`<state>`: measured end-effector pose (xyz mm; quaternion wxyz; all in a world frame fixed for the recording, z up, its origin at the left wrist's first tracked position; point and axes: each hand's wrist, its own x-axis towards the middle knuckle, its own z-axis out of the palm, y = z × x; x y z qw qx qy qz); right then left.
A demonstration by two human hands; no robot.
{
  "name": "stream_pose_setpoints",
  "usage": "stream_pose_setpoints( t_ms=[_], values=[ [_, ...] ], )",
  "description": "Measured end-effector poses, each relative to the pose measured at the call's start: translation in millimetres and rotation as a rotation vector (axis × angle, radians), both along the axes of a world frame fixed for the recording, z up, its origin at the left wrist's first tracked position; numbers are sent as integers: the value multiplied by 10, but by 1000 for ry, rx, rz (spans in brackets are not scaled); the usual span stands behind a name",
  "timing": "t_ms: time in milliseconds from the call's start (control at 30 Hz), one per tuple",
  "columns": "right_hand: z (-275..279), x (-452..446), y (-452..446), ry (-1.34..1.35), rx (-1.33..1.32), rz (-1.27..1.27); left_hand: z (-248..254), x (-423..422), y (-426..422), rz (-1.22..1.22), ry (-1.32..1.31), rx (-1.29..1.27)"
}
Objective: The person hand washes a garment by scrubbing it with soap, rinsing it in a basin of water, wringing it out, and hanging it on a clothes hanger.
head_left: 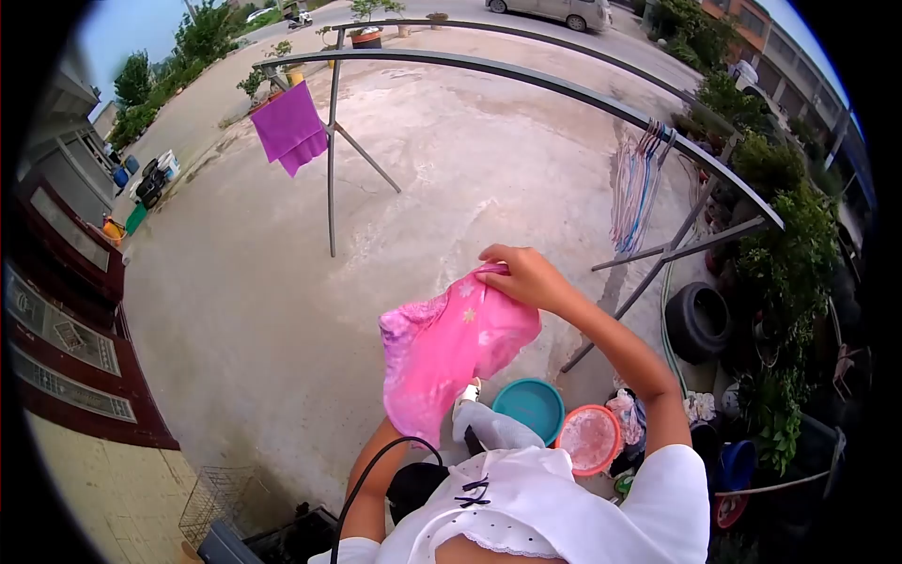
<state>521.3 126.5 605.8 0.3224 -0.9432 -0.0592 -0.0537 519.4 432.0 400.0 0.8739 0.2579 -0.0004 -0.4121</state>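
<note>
My right hand [522, 278] pinches the upper edge of a pink garment [451, 338] between thumb and fingers, held out in front of my body. White and yellow flower prints show on it, with a purple patterned part at its left side; folds hide its exact cut. My left forearm [378, 456] reaches up behind the lower left of the garment, and the cloth hides my left hand. Below the garment stand a teal basin [529, 411] and an orange-rimmed basin [589, 440] with whitish, foamy-looking contents.
A metal drying rack [470, 62] arches ahead, with a purple towel [288, 127] over its left end and several hangers [639, 188] on its right. A tire [698, 322] and plants [789, 254] line the right side. A wire cage [211, 503] stands lower left.
</note>
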Motion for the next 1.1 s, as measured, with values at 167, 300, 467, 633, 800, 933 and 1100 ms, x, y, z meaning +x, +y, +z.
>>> stream_pose_setpoints(
  t_ms=[167,300,467,633,800,933,1100],
  values=[
    [-218,222,-1234,-407,-368,-717,-108,777,-637,-126,-44,87],
    [-339,499,-2208,-395,-784,-1131,-24,1412,-1255,-245,-92,119],
    [-558,504,-2771,-350,-897,-1188,66,2007,-1905,-386,-109,121],
    [-449,460,-2881,-450,-567,-1171,112,2395,-2457,-507,-143,120],
    [-72,600,-2809,-447,271,-1082,370,2771,-3016,-598,-304,127],
    [99,922,-2385,-274,472,-931,672,2982,-3420,-637,-509,148],
    [114,1009,-1570,-104,199,-476,981,3132,-3829,-680,-742,162]
  ],
)
